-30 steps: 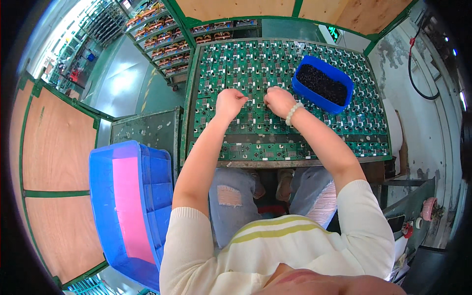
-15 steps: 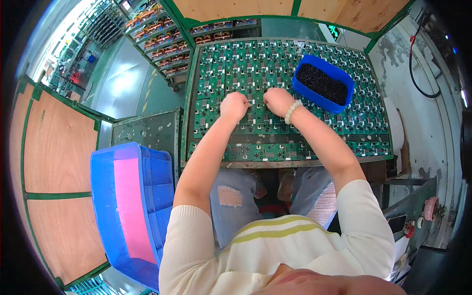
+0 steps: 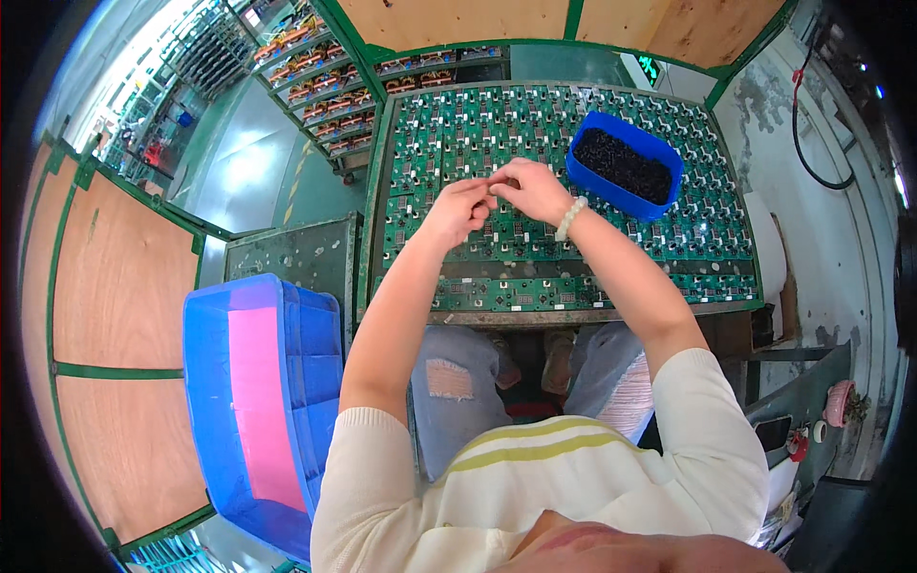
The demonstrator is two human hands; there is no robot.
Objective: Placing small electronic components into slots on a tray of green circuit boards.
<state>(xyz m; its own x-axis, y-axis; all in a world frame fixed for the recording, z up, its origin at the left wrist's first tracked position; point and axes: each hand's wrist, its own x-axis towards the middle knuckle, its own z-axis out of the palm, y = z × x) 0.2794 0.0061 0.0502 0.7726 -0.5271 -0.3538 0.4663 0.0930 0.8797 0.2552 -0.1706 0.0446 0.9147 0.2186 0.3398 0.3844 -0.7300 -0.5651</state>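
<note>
My left hand (image 3: 458,212) and my right hand (image 3: 535,193) meet over the middle of the green circuit boards (image 3: 521,244). Their fingertips are brought together at one spot. Both hands are closed, with the fingers curled and pinching; whatever lies between the tips is too small or hidden to name. Beneath them the boards cover the bench in rows, dotted with small black and white parts. To the right of my right hand, a blue bin (image 3: 594,181) rests on the boards, filled with many small black pieces (image 3: 626,164).
A big blue crate (image 3: 310,382) with a pink sheet (image 3: 260,411) stands left of my legs, beside a green metal cabinet (image 3: 287,256). Shelves of parts (image 3: 330,100) rise beyond the bench's far left corner. A hanging cable (image 3: 798,143) runs along the right wall.
Both hands, apart over the boards before, have come together at the fingertips. My right hand has moved up and left, and my left hand has turned so its fingers point toward the right one.
</note>
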